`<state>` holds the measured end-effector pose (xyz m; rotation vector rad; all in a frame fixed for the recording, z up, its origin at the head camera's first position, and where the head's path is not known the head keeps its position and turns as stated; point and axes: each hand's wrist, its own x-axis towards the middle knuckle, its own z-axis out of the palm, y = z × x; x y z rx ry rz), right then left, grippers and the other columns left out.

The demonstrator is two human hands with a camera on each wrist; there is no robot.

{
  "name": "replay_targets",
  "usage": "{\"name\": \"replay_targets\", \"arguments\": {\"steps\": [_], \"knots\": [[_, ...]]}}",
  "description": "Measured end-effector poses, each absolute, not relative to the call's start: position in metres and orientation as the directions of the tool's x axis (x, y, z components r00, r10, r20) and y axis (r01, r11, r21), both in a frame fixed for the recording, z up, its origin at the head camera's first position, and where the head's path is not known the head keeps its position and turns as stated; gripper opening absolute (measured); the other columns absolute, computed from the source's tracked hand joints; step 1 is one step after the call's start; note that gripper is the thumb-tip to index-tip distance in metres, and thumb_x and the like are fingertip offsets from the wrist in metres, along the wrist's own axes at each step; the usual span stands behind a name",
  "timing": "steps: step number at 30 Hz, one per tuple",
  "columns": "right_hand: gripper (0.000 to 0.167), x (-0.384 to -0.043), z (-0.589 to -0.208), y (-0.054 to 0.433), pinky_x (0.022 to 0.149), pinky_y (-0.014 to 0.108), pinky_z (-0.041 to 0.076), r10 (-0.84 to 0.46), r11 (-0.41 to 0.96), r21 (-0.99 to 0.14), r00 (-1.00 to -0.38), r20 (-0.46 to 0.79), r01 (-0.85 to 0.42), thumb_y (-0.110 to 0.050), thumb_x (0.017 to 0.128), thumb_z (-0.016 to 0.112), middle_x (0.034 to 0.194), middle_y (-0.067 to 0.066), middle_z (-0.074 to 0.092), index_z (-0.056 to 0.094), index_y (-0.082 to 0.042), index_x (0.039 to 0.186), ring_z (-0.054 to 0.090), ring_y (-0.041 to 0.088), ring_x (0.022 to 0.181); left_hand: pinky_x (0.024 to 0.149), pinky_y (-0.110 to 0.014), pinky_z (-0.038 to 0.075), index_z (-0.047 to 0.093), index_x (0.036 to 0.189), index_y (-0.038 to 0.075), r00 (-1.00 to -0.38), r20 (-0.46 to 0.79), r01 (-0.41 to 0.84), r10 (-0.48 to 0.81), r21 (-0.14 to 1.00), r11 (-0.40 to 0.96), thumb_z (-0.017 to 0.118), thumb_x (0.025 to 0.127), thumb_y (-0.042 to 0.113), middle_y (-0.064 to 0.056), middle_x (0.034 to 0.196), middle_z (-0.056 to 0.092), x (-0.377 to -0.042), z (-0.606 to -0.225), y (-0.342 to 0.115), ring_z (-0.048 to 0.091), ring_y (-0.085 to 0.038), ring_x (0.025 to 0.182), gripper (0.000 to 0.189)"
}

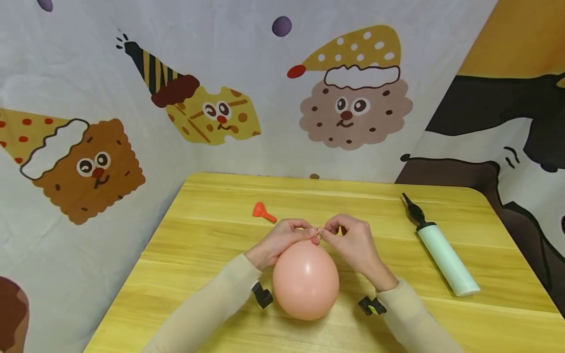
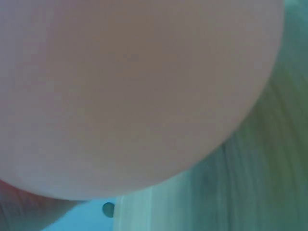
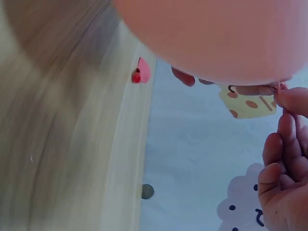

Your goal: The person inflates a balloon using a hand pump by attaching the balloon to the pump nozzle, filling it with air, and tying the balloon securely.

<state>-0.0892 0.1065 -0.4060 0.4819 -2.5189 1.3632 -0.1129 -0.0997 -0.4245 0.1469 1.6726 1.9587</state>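
An inflated pink balloon [image 1: 306,282] is between the forearms, its neck pointing toward the far side of the table; it fills most of the left wrist view. My left hand [image 1: 287,238] pinches the balloon's neck from the left, fingers partly behind the balloon. From the right, my right hand [image 1: 350,240] pinches the neck's stretched end between thumb and index finger. In the right wrist view, that right hand [image 3: 288,168] has its other fingers curled loosely, and a thin pink strand shows at the pinch. Whether a knot is there is too small to tell.
A red uninflated balloon [image 1: 264,212] lies on the wooden table [image 1: 212,211] beyond the left hand. To the right lies a hand pump [image 1: 446,257] with a pale green barrel and black nozzle. A cloth with cartoon biscuits [image 1: 273,162] hangs behind the table's far edge.
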Motion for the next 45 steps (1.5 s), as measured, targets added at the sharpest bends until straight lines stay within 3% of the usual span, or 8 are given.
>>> {"name": "replay_targets", "arguments": {"steps": [4,9,12,15,20,27,38,45], "knots": [[0.015,-0.089,-0.405,0.109,0.059,0.027,0.042,-0.183,0.484,-0.832,-0.961,0.209,-0.273,-0.018,0.087,0.084,0.073,-0.004,0.062,0.071,-0.016,0.080,0.052,0.018,0.069,0.082,-0.039,0.061,0.057,0.123,0.006,-0.815,-0.219,-0.275,0.536,0.961,-0.025,0.067,0.102,0.016,-0.007,0.088,0.077,-0.114,-0.422,-0.103,0.075,-0.020,0.087,0.025],[0.013,-0.095,-0.404,0.113,0.062,0.028,0.047,-0.240,0.431,-0.887,-0.969,0.061,-0.162,-0.020,0.088,0.082,0.075,0.002,0.064,0.072,-0.014,0.083,0.056,0.021,0.072,0.087,-0.036,0.058,0.047,0.133,0.007,-0.736,-0.089,-0.146,0.671,0.989,-0.029,0.058,0.107,0.016,-0.002,0.087,0.074,-0.115,-0.420,-0.106,0.071,-0.017,0.090,0.030],[0.014,-0.099,-0.406,0.114,0.064,0.028,0.049,-0.280,0.396,-0.909,-0.960,0.013,-0.128,-0.022,0.089,0.081,0.077,0.004,0.065,0.072,-0.012,0.085,0.057,0.022,0.073,0.093,-0.036,0.054,0.045,0.135,0.006,-0.679,0.011,-0.070,0.734,0.994,-0.080,0.056,0.108,0.019,0.001,0.086,0.070,-0.113,-0.422,-0.107,0.066,-0.017,0.092,0.032],[0.016,-0.101,-0.408,0.116,0.064,0.027,0.048,-0.291,0.384,-0.914,-0.957,0.014,-0.131,-0.020,0.089,0.081,0.076,0.004,0.064,0.070,-0.009,0.085,0.056,0.020,0.073,0.099,-0.038,0.050,0.046,0.135,0.006,-0.669,0.070,0.002,0.740,0.996,-0.092,0.060,0.105,0.018,0.003,0.087,0.070,-0.112,-0.424,-0.107,0.065,-0.016,0.093,0.035],[0.012,-0.097,-0.407,0.118,0.061,0.026,0.047,-0.237,0.434,-0.887,-0.970,0.055,-0.156,-0.014,0.088,0.080,0.073,0.001,0.062,0.069,-0.010,0.083,0.055,0.018,0.070,0.099,-0.040,0.054,0.052,0.137,0.004,-0.733,0.100,0.084,0.673,0.995,-0.056,0.058,0.104,0.010,-0.003,0.092,0.073,-0.113,-0.425,-0.104,0.070,-0.019,0.096,0.034],[0.016,-0.090,-0.410,0.112,0.057,0.026,0.043,-0.164,0.523,-0.834,-0.981,0.108,-0.179,-0.018,0.085,0.080,0.070,-0.001,0.059,0.066,-0.014,0.078,0.052,0.017,0.068,0.093,-0.036,0.056,0.060,0.132,0.003,-0.833,0.060,0.059,0.550,0.998,-0.020,0.056,0.107,0.008,-0.014,0.095,0.077,-0.117,-0.432,-0.099,0.073,-0.018,0.094,0.027],[0.016,-0.092,-0.412,0.106,0.056,0.025,0.041,-0.180,0.640,-0.707,-0.953,0.244,-0.301,-0.011,0.079,0.076,0.069,-0.007,0.057,0.063,-0.019,0.074,0.050,0.011,0.062,0.084,-0.033,0.060,0.074,0.127,0.008,-0.936,0.023,0.048,0.350,0.997,0.060,0.059,0.103,0.006,-0.012,0.099,0.078,-0.120,-0.431,-0.091,0.074,-0.017,0.091,0.028],[0.009,-0.097,-0.417,0.106,0.058,0.026,0.044,-0.189,0.538,-0.807,-0.967,0.168,-0.245,-0.015,0.088,0.076,0.073,-0.005,0.061,0.069,-0.015,0.082,0.053,0.015,0.068,0.079,-0.032,0.062,0.072,0.131,0.010,-0.948,0.093,0.137,0.303,0.982,0.128,0.057,0.102,0.002,-0.006,0.099,0.079,-0.119,-0.427,-0.085,0.076,-0.016,0.091,0.034]]}}
